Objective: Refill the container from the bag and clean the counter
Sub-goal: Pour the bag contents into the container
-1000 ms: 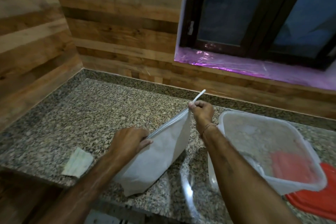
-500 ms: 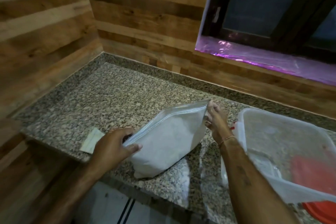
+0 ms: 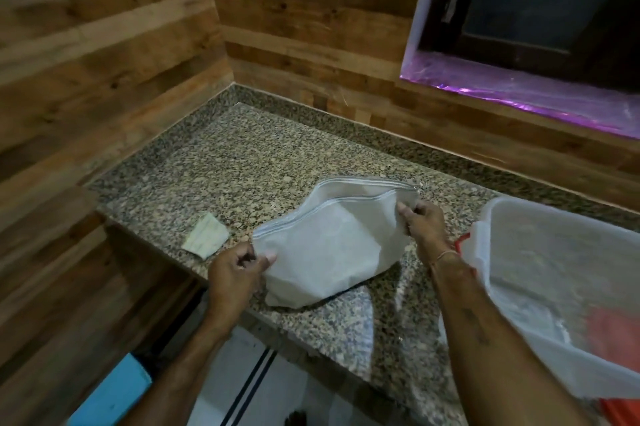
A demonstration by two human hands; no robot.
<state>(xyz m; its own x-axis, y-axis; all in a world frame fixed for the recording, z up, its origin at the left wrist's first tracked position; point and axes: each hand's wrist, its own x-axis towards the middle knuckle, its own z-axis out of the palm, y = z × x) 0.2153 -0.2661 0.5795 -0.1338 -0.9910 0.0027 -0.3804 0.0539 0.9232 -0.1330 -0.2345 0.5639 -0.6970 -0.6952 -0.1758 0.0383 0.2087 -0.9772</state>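
Observation:
A white zip-top bag (image 3: 325, 252) rests on the granite counter (image 3: 242, 162) near its front edge, its mouth spread open along the top. My left hand (image 3: 237, 270) pinches the bag's left end. My right hand (image 3: 424, 223) grips the near lip at the right end. A translucent plastic container (image 3: 554, 283) stands to the right, open, with something red seen through its wall. The bag's contents are hidden.
A small folded pale cloth (image 3: 206, 235) lies on the counter left of the bag. A red lid (image 3: 620, 408) peeks from under the container. Wood-panelled walls close the left and back. A dark window with purple film (image 3: 519, 93) sits at the upper right.
The bag's sealed top has been pulled apart into an open mouth. The bag has sunk from upright to resting lower on the counter, and my view has shifted left.

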